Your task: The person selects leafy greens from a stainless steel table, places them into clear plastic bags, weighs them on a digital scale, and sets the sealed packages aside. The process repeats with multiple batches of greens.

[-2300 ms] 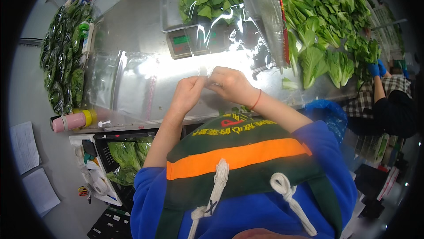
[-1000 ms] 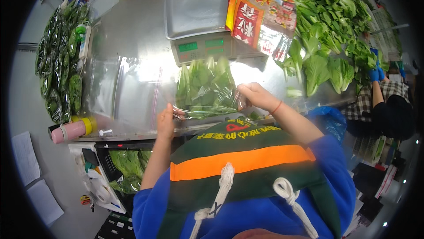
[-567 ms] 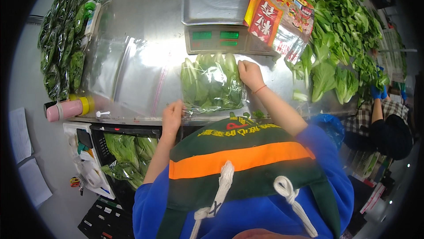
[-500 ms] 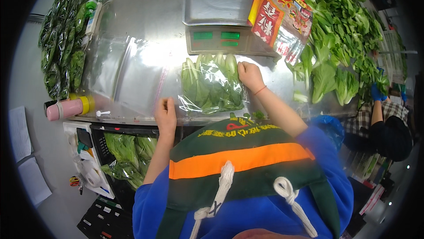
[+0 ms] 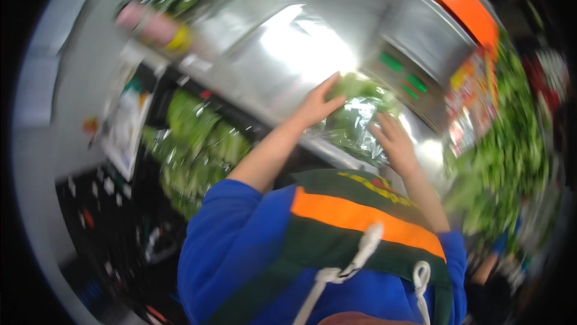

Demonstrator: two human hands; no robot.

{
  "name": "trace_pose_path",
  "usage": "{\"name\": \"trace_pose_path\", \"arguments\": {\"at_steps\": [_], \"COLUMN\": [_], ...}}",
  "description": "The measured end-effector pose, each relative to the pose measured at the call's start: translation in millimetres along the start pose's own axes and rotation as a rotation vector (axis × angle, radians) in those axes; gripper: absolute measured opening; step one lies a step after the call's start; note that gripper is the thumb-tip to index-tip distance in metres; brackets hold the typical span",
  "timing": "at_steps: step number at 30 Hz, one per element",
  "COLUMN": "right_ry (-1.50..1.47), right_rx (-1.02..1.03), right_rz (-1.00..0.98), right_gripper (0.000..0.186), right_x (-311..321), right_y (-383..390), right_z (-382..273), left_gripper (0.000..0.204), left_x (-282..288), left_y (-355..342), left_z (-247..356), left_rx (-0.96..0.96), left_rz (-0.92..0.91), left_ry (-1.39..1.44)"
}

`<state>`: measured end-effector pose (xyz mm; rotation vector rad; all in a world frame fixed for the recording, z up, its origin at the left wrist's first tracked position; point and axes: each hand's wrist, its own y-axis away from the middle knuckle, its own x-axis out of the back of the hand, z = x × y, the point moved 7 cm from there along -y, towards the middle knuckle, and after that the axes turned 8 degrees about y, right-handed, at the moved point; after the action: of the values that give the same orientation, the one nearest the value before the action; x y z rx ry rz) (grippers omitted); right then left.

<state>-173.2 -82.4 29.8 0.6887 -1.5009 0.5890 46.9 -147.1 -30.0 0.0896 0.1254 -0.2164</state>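
Observation:
A clear plastic bag of leafy green vegetables [image 5: 359,122] lies at the front edge of the metal table, between my two hands. At its left side is my left hand [image 5: 317,105], thumb and fingers spread apart, with the fingertips at the bag's edge. My right hand [image 5: 396,144] rests against the bag's right side, its fingers stretched and parted. Neither hand is closed round the bag. Motion blurs the picture, so I cannot tell how firmly the fingertips press on the plastic.
A weighing scale [image 5: 430,33] stands beyond the bag. Loose greens [image 5: 502,162] are heaped at right, beside a colourful printed bag [image 5: 472,99]. A black crate holds bagged greens [image 5: 195,150] at left. A pink bottle [image 5: 147,24] lies at the table's left end. A co-worker's arm [image 5: 485,268] shows lower right.
The view has swung toward the left and tilted. My left hand has moved from beside the bag to its left edge. My right hand's fingers have opened along its right side.

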Motion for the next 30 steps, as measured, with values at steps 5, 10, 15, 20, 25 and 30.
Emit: {"name": "trace_pose_path", "arguments": {"at_steps": [5, 10, 15, 20, 25, 30], "right_ry": [-1.017, -1.307, -1.162, -0.976, -0.461, 0.063], "right_rx": [-0.463, -0.557, 0.085, -0.102, -0.494, -0.88], "right_rz": [0.105, -0.144, -0.293, -0.018, 0.678, 0.704], "right_gripper": [0.028, 0.037, 0.036, 0.027, 0.054, 0.091], "right_x": [23, -17, -2, 41, 84, 77], "right_y": [-41, -79, -100, -92, -56, -14], "right_z": [27, -65, -117, -55, 39, 115], "left_gripper": [0.076, 0.059, 0.046, 0.067, 0.068, 0.062], "left_x": [32, 58, 192, 276, 338, 397], "left_y": [75, 136, 276, 367, 334, 278], "left_z": [-31, -7, -8, 33, 34, -94], "left_rx": [0.311, 0.065, -0.005, 0.231, 0.261, 0.753], "left_rz": [0.432, 0.451, 0.871, 1.426, 1.388, 0.744], "left_ry": [0.831, 1.2, 0.94, -0.699, -1.317, -1.52]}}
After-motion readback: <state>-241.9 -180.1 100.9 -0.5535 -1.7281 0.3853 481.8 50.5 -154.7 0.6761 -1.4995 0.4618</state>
